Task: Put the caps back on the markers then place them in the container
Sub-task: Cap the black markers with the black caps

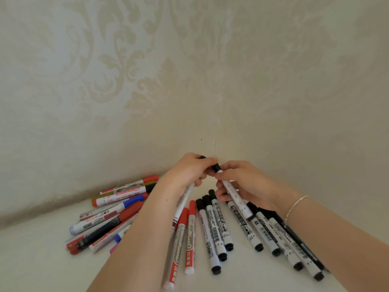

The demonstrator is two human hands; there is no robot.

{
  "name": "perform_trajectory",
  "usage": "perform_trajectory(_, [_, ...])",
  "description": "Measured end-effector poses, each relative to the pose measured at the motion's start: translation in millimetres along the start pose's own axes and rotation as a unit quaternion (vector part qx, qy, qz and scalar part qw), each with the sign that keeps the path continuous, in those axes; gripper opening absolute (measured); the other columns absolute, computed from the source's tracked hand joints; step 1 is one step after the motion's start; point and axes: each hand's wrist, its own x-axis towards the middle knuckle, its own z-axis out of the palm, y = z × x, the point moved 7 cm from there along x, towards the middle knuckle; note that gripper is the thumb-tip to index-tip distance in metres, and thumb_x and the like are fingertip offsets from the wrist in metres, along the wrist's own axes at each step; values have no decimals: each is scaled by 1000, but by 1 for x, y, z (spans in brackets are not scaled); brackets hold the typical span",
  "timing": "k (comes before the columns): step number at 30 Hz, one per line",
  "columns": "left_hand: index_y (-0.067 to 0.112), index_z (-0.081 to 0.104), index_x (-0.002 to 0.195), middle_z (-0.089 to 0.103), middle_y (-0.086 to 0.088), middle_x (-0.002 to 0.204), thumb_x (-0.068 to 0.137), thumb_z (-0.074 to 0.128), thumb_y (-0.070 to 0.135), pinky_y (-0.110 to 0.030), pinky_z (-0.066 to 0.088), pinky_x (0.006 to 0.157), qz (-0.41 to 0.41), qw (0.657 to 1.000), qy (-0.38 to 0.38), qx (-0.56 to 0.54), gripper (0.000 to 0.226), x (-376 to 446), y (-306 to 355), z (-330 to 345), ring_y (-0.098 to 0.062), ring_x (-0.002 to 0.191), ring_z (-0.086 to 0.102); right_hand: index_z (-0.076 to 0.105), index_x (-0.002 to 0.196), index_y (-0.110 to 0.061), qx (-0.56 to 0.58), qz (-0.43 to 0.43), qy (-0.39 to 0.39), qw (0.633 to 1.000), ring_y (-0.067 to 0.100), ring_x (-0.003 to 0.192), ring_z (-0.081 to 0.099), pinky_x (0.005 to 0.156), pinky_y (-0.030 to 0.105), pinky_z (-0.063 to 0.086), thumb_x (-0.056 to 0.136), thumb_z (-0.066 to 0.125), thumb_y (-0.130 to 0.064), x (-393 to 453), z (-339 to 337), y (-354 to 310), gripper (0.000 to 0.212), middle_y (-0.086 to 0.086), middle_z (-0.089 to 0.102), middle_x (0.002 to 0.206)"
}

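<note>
Nearest, a row of capped markers lies on the white table (242, 277): two red-capped ones (190, 234) beside several white ones with black caps (212, 234), with more black-capped ones (271, 234) fanned out under the right forearm. To the left sits a loose heap of thicker markers (113, 213) in red, blue and black, most with caps on as far as can be seen. Farther back, both hands meet above the table near the wall (189, 81). The left hand (189, 171) curls its fingers round a white marker (182, 202) that slants down toward the table. The right hand (242, 184) pinches another white marker (236, 200), and a black cap (216, 167) sits at its top end between the two hands. Judging from this, capping is nearly done. No container is in view, so putting them away seems wholly left to do.
</note>
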Motion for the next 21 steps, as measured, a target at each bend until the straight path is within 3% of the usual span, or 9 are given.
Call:
perform_trajectory(2, [5,69,92,47,-8,69,91,61,32,-17,26,38,-10,1000,0,-10,29,-1,-2,0,-10,43,30,54,106,-6,-75,-36,53,995,16,50,54,43,22,46,93,55,-12,1,1,-4,15,8,58,71])
perform_trajectory(5, [5,67,86,38,-2,59,89,65,34,-17,24,36,-8,999,-6,-44,29,-1,-4,2,-9,42,27,55,102,-17,-278,-137,132,942,11,50,46,43,16,35,96,49,-27,0,5,-18,13,0,55,69])
perform_trajectory(8, [1,68,92,37,0,56,90,65,28,-16,23,36,20,994,2,-103,27,-4,2,0,-8,42,27,53,102,-13,-366,-199,180,891,9,50,40,43,19,28,98,44,-32,-5,10,-29,21,-4,49,67])
perform_trajectory(12, [-2,65,96,34,2,52,90,65,24,-15,22,36,55,988,26,-139,26,-8,13,-7,-6,39,26,52,94,-11,-322,-195,189,907,13,54,43,47,24,30,96,47,-32,-3,10,-42,22,3,53,74])
perform_trajectory(17, [-9,67,100,35,4,49,91,64,24,-15,24,35,68,989,14,-128,35,-10,16,-10,-6,38,26,52,90,-10,-293,-193,154,924,11,49,43,47,21,30,93,54,-32,-1,7,-44,23,5,57,65])
perform_trajectory(21, [7,72,85,40,1,54,85,71,21,-16,24,38,106,988,21,-109,15,-12,20,-14,-6,42,30,53,84,-6,-159,-180,116,964,8,36,45,40,22,36,90,61,-25,-2,-1,-35,22,7,60,61])
